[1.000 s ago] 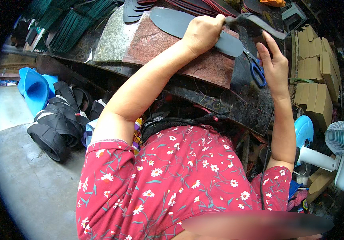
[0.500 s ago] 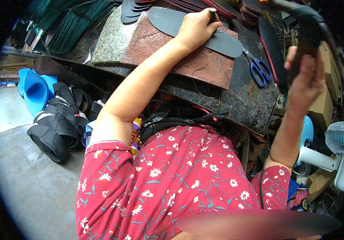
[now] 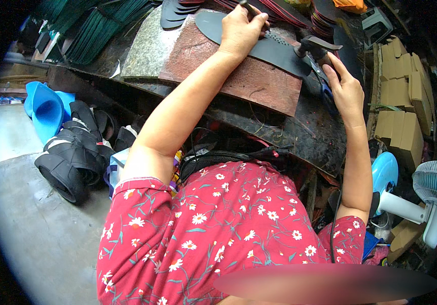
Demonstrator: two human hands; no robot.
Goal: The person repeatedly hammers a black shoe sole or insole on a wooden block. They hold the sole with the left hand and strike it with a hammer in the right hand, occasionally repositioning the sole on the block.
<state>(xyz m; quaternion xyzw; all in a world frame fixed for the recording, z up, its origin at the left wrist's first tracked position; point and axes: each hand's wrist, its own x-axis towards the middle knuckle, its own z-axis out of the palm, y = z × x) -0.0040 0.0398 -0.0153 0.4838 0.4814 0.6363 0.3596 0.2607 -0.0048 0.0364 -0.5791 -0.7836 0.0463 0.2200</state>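
Head view: gripping dark rod-shaped tool (image 3: pixel 248 7) in left hand (image 3: pixel 241 33) over hole-marked dark sheet (image 3: pixel 279 55); clasping hammer (image 3: pixel 312 47) in right hand (image 3: pixel 348 91), holding its head near sheet's right end.

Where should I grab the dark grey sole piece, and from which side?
Probably pinch the dark grey sole piece by its rounded right end, from the near right: that end appears to jut past the reddish slab, while the left hand covers its middle and the hammer is by its far edge.
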